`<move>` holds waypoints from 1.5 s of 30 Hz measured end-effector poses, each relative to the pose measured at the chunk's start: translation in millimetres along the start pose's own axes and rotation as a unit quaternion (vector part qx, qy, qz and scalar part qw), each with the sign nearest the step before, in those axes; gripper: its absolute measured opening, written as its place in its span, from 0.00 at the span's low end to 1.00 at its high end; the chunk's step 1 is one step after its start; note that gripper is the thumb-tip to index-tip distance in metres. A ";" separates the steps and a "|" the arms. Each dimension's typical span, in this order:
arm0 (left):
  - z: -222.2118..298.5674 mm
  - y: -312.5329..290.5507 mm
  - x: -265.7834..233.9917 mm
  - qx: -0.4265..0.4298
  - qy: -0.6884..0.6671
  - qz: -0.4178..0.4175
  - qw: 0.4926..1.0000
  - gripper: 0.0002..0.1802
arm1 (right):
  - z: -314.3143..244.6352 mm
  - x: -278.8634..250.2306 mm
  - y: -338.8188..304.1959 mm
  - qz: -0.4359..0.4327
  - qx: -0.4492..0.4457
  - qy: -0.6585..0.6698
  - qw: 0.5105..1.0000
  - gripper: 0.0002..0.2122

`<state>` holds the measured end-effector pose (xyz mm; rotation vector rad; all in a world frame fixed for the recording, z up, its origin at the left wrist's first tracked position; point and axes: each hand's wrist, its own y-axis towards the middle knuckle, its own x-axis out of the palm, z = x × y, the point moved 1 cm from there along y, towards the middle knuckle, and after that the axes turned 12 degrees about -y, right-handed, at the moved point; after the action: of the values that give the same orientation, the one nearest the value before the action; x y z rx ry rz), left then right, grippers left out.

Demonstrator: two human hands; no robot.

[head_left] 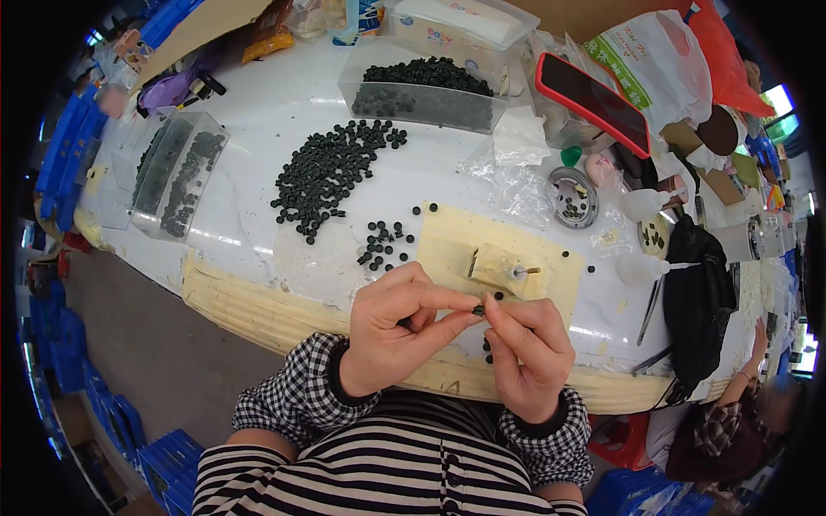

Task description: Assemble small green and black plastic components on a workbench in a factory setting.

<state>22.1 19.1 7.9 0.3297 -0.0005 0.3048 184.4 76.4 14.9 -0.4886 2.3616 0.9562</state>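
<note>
In front of me my two hands meet over the near edge of a yellowish work sheet (439,249). My left hand (391,331) pinches a small black round part (479,311) between thumb and forefinger. My right hand (529,357) is closed too, its thumb and fingertips pressed together against that part; whatever they hold is too small to make out. Just beyond my fingers stands a yellow-taped block (495,268) with a metal pin sticking out. A loose black part (499,296) lies beside it, and several more are partly hidden by my right hand.
A large pile of black parts (323,176) and a smaller cluster (383,243) lie to the left. Clear bins of them stand at the back (422,116) and far left (176,181). At right are a red-cased phone (594,103), tweezers (650,311), a black bag (695,301) and another person (731,421).
</note>
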 end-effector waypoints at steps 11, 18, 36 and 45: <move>2.8 0.0 0.9 0.018 0.021 -0.006 1.000 0.13 | -0.4 0.3 0.6 0.002 -0.002 -0.007 1.000 0.17; 1.5 0.4 -0.1 0.026 0.033 -0.015 0.999 0.13 | -0.3 0.4 0.5 0.002 -0.001 -0.016 1.000 0.17; 1.7 7.3 -52.8 -0.247 -0.196 0.112 0.942 0.08 | 8.1 -22.8 -12.3 0.043 0.059 -0.083 0.994 0.15; 9.9 -0.9 -26.0 -0.416 -0.578 0.117 0.692 0.14 | 15.3 -36.2 -11.3 0.097 0.087 -0.116 0.985 0.14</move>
<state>-1.9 7.4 15.7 -0.4536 -1.4250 0.2742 223.9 84.2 21.6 -0.0738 2.2809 0.8296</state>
